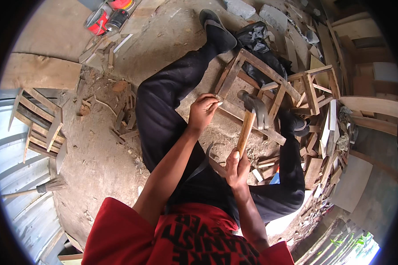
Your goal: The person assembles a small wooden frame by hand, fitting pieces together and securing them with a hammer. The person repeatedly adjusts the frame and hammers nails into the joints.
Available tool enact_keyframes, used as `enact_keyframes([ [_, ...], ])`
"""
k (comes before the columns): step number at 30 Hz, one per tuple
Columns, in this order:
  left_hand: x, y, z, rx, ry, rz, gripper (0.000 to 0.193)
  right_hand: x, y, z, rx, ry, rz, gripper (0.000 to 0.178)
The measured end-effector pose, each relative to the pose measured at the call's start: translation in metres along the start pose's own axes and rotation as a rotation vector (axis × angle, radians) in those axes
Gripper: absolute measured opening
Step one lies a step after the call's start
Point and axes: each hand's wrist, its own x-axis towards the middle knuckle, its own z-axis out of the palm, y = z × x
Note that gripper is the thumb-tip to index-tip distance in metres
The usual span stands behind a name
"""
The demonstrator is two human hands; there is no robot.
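My right hand is wrapped round the wooden handle of a claw hammer. The hammer's metal head is raised over the near rail of a small wooden frame, which lies between my legs. At the left corner of that frame, my left hand is closed in a pinch, fingertips against the wood. Whatever sits between those fingers is too small to make out.
Wood offcuts are heaped along the right, near another wooden frame. A black plastic bag lies beyond the frame. Slatted wooden pieces and a broom are at left; a red bucket stands far left.
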Motion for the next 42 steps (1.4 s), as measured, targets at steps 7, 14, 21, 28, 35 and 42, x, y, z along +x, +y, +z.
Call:
enact_keyframes([
  [7,-0.003,-0.001,-0.006,0.045,-0.050,0.063,0.011,0.008,-0.005,0.010,-0.134,-0.081,0.144,0.044],
  [14,-0.004,-0.009,-0.001,0.014,0.006,0.021,0.013,-0.002,0.008,0.012,0.044,0.038,-0.092,0.046],
  [21,-0.004,-0.003,-0.003,0.008,-0.028,0.032,0.017,0.002,0.008,0.005,0.051,0.019,0.150,0.047],
  [28,0.006,0.005,0.005,0.208,0.055,0.003,0.065,-0.007,0.008,0.000,-0.076,-0.036,0.077,0.046],
  [35,0.020,-0.005,0.016,0.141,-0.261,-0.431,0.053,-0.009,0.021,0.012,0.038,-0.002,0.060,0.044],
  [42,0.017,-0.026,0.019,-0.001,-0.268,-0.369,0.039,0.007,0.012,0.018,-0.114,-0.097,0.145,0.045],
])
